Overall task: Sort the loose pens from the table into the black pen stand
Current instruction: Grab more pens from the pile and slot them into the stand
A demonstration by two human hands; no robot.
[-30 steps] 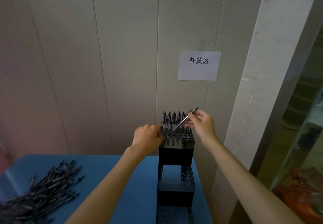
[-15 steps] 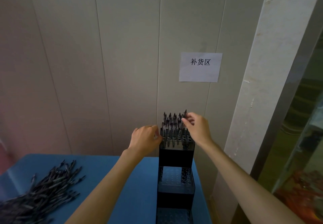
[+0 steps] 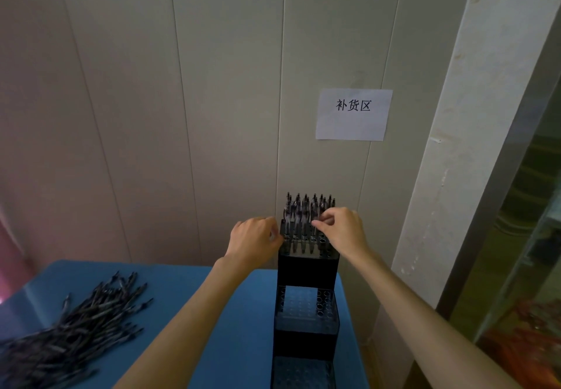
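Note:
A black stepped pen stand point(image 3: 306, 270) stands at the right end of the blue table point(image 3: 230, 337). Its top tier holds several upright pens point(image 3: 303, 209); the middle tier point(image 3: 303, 306) and the lowest tier point(image 3: 303, 372) show open holes. My right hand point(image 3: 343, 230) pinches the top of a pen standing in the front right part of the top tier. My left hand point(image 3: 253, 241), fingers curled, grips the stand's top left corner. A heap of loose dark pens point(image 3: 69, 337) lies at the table's left.
The stand is backed by a panelled wall with a white paper sign point(image 3: 353, 114). A white pillar point(image 3: 455, 145) rises just right of the table's edge, with a glass-fronted area point(image 3: 528, 267) beyond it.
My right hand turned its slanted pen upright and lowered it into the top tier. The left hand stayed at the stand's left corner.

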